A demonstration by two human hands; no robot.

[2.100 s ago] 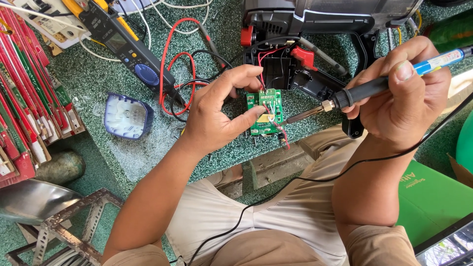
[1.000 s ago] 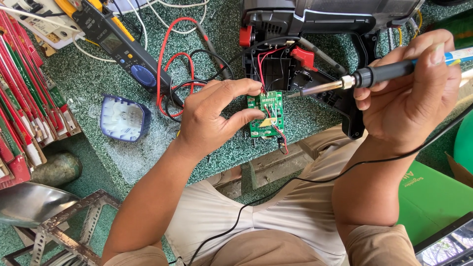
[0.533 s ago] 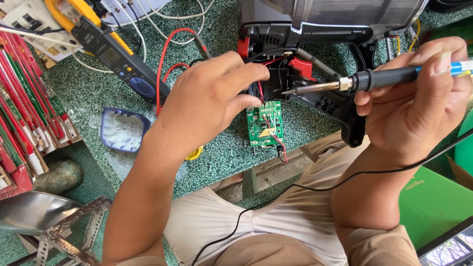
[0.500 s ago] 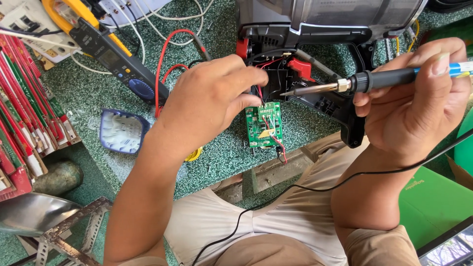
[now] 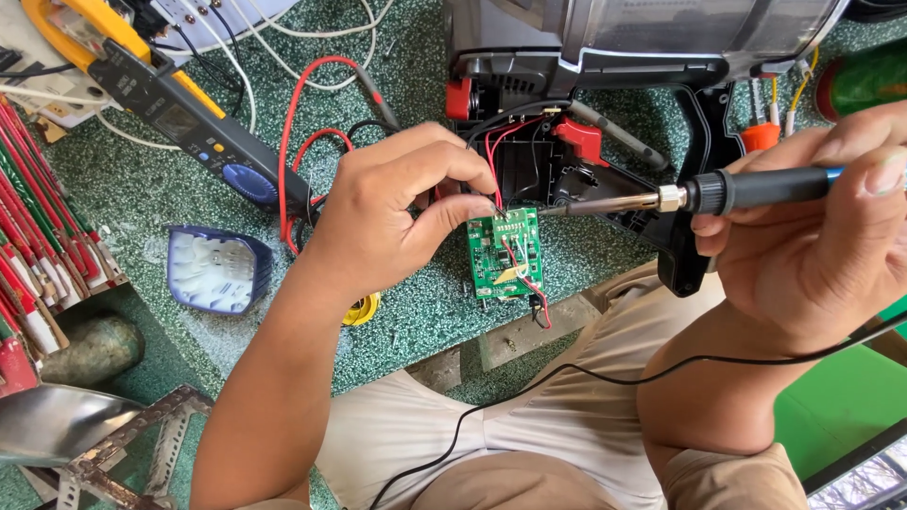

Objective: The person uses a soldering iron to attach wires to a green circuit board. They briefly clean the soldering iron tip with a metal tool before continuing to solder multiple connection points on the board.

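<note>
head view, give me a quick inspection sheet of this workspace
surface: green speckled bench, crowded
job's things: green circuit board at bench edge; soldering iron tip at its top edge
clutter: clamp meter, blue tray, red-handled tools
grippers: left hand pinches wires at the board; right hand grips the iron
cables: red and black leads; black iron cord over lap
surroundings: opened grey appliance

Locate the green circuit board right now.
Head view, centre: the green circuit board lies on the green speckled table just below the left hand's fingertips, with the soldering iron tip at its top edge.
</note>
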